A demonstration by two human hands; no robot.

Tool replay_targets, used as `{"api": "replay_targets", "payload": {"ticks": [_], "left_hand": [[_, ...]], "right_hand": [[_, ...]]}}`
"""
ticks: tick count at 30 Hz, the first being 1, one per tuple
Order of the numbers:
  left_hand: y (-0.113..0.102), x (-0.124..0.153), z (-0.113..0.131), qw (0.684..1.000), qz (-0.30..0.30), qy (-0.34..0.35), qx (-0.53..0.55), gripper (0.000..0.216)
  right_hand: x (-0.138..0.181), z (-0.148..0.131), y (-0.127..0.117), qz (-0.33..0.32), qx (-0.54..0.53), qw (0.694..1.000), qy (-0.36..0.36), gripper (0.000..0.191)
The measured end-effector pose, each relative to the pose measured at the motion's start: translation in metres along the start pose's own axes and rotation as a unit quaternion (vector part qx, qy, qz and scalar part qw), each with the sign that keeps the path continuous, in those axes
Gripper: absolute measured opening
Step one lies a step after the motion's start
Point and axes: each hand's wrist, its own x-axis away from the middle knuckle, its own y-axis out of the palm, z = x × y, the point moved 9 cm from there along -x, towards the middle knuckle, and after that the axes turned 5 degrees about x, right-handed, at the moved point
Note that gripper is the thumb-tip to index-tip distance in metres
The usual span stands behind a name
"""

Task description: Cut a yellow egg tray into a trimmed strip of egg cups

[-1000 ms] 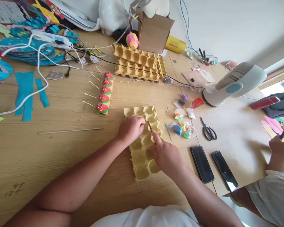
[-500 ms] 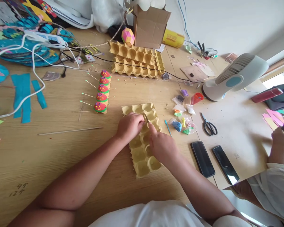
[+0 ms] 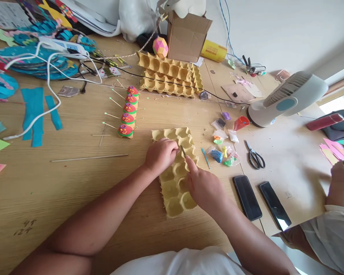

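A yellowish pulp egg carton [image 3: 172, 206] lies on the table in front of me, its cups facing up. My left hand [image 3: 162, 156] is closed on a ridge of the carton, near its far end. In my right hand [image 3: 205, 185] is a slim knife [image 3: 183, 151], its narrow dark blade pointing away from me over the cups, the index finger laid along it. The handle is hidden in the fist. Whether the blade touches the pulp I cannot tell.
Left of the carton stands a row of red painted caterpillar heads [image 3: 127, 118] and a thin stick [image 3: 88, 158]. To the right are bagged clay [image 3: 216, 155], scissors [image 3: 255, 156], two phones [image 3: 247, 197] and a fan [image 3: 286, 101]. More egg cartons [image 3: 166, 82] lie behind. A co-worker's hand [image 3: 341, 177] is far right.
The knife has drawn back a little from my left hand, toward the right. The view has shifted slightly, so everything appears a bit further right. The left hand keeps its hold on the carton.
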Motion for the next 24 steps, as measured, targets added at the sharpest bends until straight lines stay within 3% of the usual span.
{"api": "replay_targets", "payload": {"ticks": [24], "left_hand": [[0.0,-0.002,-0.001,1.0,-0.01,-0.006,0.004,0.014]], "right_hand": [[0.005,0.0,0.004,-0.003,0.01,1.0,0.009,0.062]]}}
